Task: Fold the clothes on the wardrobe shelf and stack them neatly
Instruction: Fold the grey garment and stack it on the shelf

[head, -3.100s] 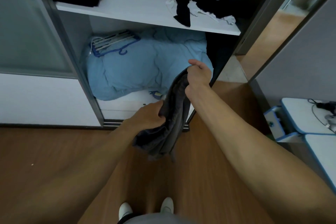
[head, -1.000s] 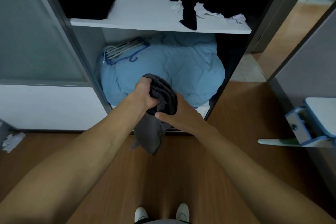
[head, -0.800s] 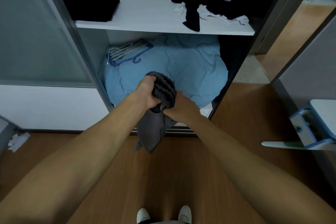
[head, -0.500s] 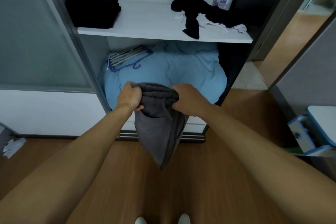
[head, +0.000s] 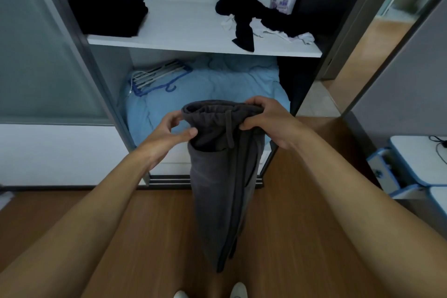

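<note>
Dark grey pants (head: 222,176) with a drawstring waistband hang down in front of the wardrobe. My left hand (head: 169,133) pinches the waistband's left end, and my right hand (head: 266,118) grips its right end. The legs dangle toward the wooden floor. On the white wardrobe shelf (head: 193,41) a folded black stack (head: 108,9) lies at the left. A loose black garment (head: 256,17) sprawls at the right over a crumpled white cloth (head: 285,34).
A purple-lidded tub (head: 284,0) stands at the shelf's back right. Below the shelf a light blue duvet (head: 222,84) fills the compartment, with blue hangers (head: 157,77) on it. A frosted sliding door (head: 36,43) is left; a white desk (head: 420,159) is right.
The bunched grey pants have been spread out: my hands moved apart along the waistband, and the legs now hang full length. The view rose slightly.
</note>
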Tool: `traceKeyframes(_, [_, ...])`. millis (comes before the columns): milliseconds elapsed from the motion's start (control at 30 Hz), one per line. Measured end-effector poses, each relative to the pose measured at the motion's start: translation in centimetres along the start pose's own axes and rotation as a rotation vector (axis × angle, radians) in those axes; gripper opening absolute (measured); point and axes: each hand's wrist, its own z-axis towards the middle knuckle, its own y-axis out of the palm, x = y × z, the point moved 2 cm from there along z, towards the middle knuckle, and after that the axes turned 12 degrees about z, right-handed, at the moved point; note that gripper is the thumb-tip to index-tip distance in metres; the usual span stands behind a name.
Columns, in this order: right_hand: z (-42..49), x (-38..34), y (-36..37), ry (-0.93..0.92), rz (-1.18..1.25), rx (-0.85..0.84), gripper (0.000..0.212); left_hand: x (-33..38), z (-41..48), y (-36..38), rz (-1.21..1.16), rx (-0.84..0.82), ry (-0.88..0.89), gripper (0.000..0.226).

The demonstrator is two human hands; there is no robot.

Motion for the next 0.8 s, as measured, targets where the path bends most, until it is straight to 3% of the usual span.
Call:
traceKeyframes(67, [-0.7, -0.3, 0.6, -0.009, 0.001, -0.092, 0.04, -0.3, 0.1, 1.4, -0.027, -0.089, -0.01, 0.081])
traceKeyframes(100, [-1.1, -0.4, 0.9, -0.01, -0.012, -0.14, 0.041, 0.0, 0.1, 2.3, -0.083, -0.133, 0.0, 0.078])
traceKeyframes(200, [-2.1, -1.0, 0.7, 0.027, -0.063, -0.264, 0.042, 1.1, 0.4, 3.8, -0.175, -0.046, -0.002, 0.031])
traceKeyframes(300, [-2.6, -1.4, -1.3, 0.025, 0.039, -0.228, 0.043, 2.1, 0.7, 3.5, -0.224, 0.096, -0.023, 0.014])
traceKeyframes(433, [-3.0, 0.9, -3.6, 0.031, 0.585, -0.048, 0.048, 4.7, 1.0, 4.1, -0.342, 0.116, -0.003, 0.015])
traceKeyframes(533, [-3.3, 4.2, -2.2, 0.217, 0.44, -0.05, 0.044, 6.0, 1.1, 5.1, -0.355, 0.119, -0.023, 0.014])
traceKeyframes(667, [-2.5, 4.8, -1.2, 0.11, 0.51, 0.058, 0.03, 4.8, 0.9, 4.1, -0.344, 0.106, -0.01, 0.017])
traceKeyframes(800, [-2.2, 3.9, -0.2, 0.107, 0.551, 0.004, 0.019, 2.5, 0.4, 2.8, -0.314, -0.063, -0.105, 0.044])
